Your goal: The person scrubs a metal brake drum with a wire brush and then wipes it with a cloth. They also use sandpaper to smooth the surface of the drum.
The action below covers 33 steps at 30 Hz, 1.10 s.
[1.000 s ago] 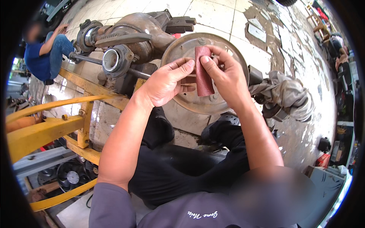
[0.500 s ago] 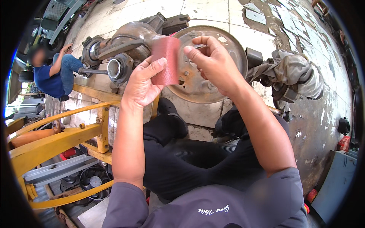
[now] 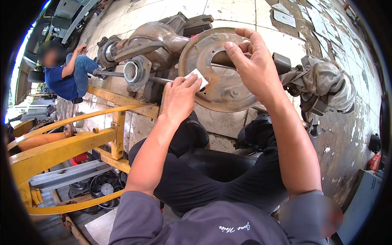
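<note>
A round, rusty brake backing plate stands in front of me on an axle. My left hand holds a piece of sandpaper against the plate's lower left face; its white back shows, and the fingers lie over it. At the plate's right side, my right hand is raised with fingers and thumb apart and nothing between them. Whether it touches the plate I cannot tell. Left of the plate is the axle housing, with a shaft and round flange below it.
Grey cloth wraps the axle's right end. A yellow metal frame stands at my left, with a black fan beneath. A person in blue sits at the far left. Broken tiles lie at the far right.
My left hand has moved down and right, bringing the sandpaper from mid-air onto the plate, its red side turned away. My right hand has shifted right. The view has shifted slightly.
</note>
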{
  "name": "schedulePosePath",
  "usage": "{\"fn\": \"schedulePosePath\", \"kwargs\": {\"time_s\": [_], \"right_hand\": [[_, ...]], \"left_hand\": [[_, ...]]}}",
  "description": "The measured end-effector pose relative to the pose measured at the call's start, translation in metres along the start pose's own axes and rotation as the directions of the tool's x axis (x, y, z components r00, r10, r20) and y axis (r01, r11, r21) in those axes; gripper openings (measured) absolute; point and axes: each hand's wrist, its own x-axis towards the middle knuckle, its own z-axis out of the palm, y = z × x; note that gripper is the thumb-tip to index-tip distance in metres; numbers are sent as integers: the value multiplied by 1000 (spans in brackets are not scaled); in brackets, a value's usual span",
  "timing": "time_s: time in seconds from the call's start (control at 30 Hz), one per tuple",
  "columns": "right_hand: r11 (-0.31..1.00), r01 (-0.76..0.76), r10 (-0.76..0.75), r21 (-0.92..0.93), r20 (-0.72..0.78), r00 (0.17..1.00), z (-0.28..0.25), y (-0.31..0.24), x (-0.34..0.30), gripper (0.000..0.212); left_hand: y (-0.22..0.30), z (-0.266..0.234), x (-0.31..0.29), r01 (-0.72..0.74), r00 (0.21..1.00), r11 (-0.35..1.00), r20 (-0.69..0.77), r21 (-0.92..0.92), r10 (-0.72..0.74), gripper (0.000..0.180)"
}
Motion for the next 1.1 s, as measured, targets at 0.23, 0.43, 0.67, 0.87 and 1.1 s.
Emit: {"fn": "schedulePosePath", "kwargs": {"time_s": [0.23, 0.43, 0.67, 0.87, 1.1], "right_hand": [[997, 33, -33, -64, -3, 999, -1, -5, -3, 51], [992, 60, -60, -107, 10, 998, -5, -4, -7, 50], [985, 64, -63, -159, 15, 998, -3, -3, -7, 48], [968, 129, -126, -216, 25, 992, 4, 3, -7, 48], [960, 138, -131, -245, 43, 990, 6, 5, -7, 49]], "left_hand": [[-12, -1, 4, -147, 989, 984, -14, 101, 149, 55], [-15, -3, 11, -182, 983, 977, 26, 114, 180, 57], [-20, 6, 15, -231, 973, 969, 48, 91, 227, 57], [-15, 10, 21, -174, 984, 980, -20, 98, 177, 53], [-19, 13, 21, -141, 988, 990, -69, 11, 142, 54]]}}
